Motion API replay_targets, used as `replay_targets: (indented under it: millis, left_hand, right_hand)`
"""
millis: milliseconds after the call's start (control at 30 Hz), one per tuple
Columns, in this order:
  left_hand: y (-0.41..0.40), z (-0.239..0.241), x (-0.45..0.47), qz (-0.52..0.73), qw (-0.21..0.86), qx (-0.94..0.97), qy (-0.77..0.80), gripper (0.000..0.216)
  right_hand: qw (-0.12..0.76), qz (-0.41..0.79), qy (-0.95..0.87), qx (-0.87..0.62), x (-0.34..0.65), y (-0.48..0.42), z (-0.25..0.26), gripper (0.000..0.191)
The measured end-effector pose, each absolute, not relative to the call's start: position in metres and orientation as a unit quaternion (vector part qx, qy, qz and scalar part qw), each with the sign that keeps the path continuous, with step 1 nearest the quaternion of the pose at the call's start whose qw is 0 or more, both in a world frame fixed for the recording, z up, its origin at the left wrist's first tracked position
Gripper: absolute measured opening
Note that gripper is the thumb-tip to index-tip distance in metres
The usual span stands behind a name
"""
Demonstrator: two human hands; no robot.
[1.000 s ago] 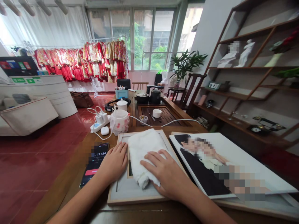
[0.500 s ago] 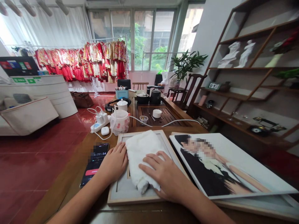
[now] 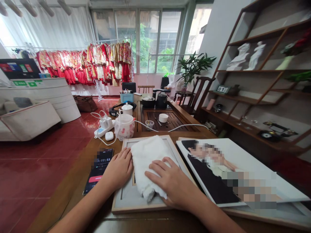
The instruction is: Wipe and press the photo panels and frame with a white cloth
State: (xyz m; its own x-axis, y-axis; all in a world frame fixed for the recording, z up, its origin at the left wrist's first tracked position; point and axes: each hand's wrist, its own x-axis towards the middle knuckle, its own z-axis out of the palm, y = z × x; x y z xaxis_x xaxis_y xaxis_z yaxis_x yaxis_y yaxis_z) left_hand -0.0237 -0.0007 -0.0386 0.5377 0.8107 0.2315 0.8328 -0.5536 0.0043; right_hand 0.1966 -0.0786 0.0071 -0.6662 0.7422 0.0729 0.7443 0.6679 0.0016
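Observation:
A fluffy white cloth (image 3: pixel 148 158) lies folded over a picture frame (image 3: pixel 118 206) with a pale wooden edge and a grey inner surface. Spread on top of the cloth's right side are the fingers of my right hand (image 3: pixel 170 183), resting flat. My left hand (image 3: pixel 122 168) lies on the frame's left side, fingers stretched forward along the cloth's left edge. Just left of that hand is a phone (image 3: pixel 98 173) with a running timer on its screen. To the right, a printed portrait panel (image 3: pixel 213 171) sits at an angle over another wooden frame (image 3: pixel 267 216).
Beyond the frame stand a white pot in a plastic bag (image 3: pixel 124 126), a power strip (image 3: pixel 103 127) and an earbud case (image 3: pixel 109 136). A white cable (image 3: pixel 189 125) crosses before the tea tray (image 3: pixel 176 118) holding a white cup (image 3: pixel 163 118). Shelves (image 3: pixel 262 71) rise at right.
Both hands and the cloth stay almost in place; the right hand shows only a very slight shift. The phone's timer has advanced by one second.

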Motion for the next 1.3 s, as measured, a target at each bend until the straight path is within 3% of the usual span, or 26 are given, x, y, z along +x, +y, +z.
replay_targets:
  millis: [200, 533, 833, 1100, 1300]
  left_hand:
    - [-0.0016, -0.0391, -0.0251, -0.096, 0.049, -0.873, -0.475, 0.047]
    - [-0.0002, -0.0386, -0.0246, -0.092, 0.058, -0.873, -0.476, 0.045]
    - [-0.0013, -0.0390, -0.0268, -0.082, 0.050, -0.873, -0.479, 0.047]
    - [-0.0009, -0.0390, -0.0257, -0.088, 0.056, -0.876, -0.471, 0.044]
    - [0.0002, -0.0395, -0.0266, -0.084, 0.052, -0.874, -0.475, 0.047]
  right_hand:
    - [0.040, -0.041, -0.880, -0.472, 0.1964, -0.0768, 0.0047, 0.056]
    - [0.021, -0.026, -0.918, -0.396, 0.1934, -0.0792, 0.0086, 0.056]
    - [0.039, -0.042, -0.879, -0.474, 0.1940, -0.0772, 0.0020, 0.059]
    - [0.035, -0.010, -0.917, -0.396, 0.1943, -0.0793, 0.0056, 0.057]
    - [0.050, -0.027, -0.883, -0.466, 0.1940, -0.0767, 0.0038, 0.056]
